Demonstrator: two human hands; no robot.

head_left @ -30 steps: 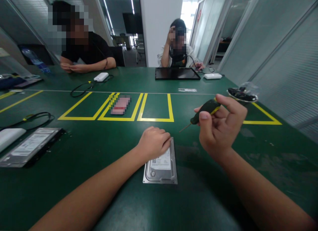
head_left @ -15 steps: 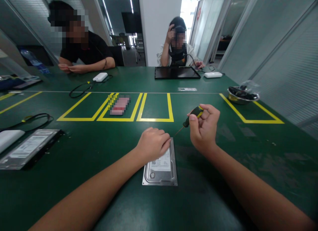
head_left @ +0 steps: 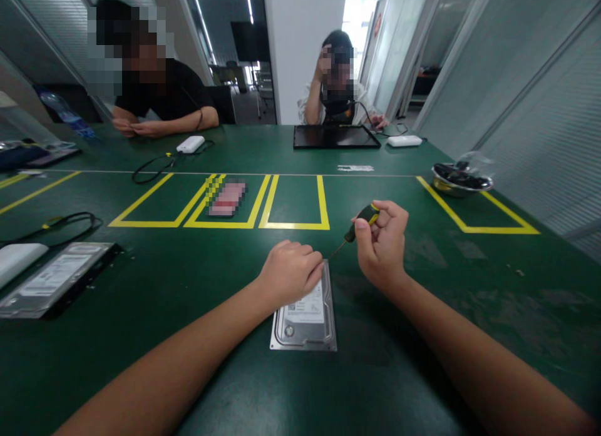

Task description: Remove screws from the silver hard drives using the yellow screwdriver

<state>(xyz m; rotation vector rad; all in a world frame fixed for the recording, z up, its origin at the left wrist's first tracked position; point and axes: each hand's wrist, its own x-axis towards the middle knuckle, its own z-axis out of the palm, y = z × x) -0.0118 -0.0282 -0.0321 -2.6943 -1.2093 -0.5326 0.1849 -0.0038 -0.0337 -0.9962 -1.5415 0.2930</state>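
A silver hard drive (head_left: 305, 329) with a white label lies flat on the green table in front of me. My left hand (head_left: 293, 270) is closed over its far end, fingers curled and covering part of the label. In my right hand (head_left: 382, 239) is a screwdriver (head_left: 357, 223) with a black and yellow handle, wrapped by the fingers and held at a slant. Its thin shaft points down and left to the drive's far right corner. Whether the tip sits in a screw there is too small to tell.
Another hard drive (head_left: 61, 276) lies at the left beside a white power bank (head_left: 21, 261) with a black cable. Yellow tape rectangles (head_left: 293, 226) mark the table ahead. A metal bowl (head_left: 462, 184) of dark items stands at right. Two people sit opposite, one behind a black panel (head_left: 335, 137).
My right hand has shifted slightly left and down with the screwdriver, bringing the tip closer to the drive's far corner. My left hand stays on the drive.
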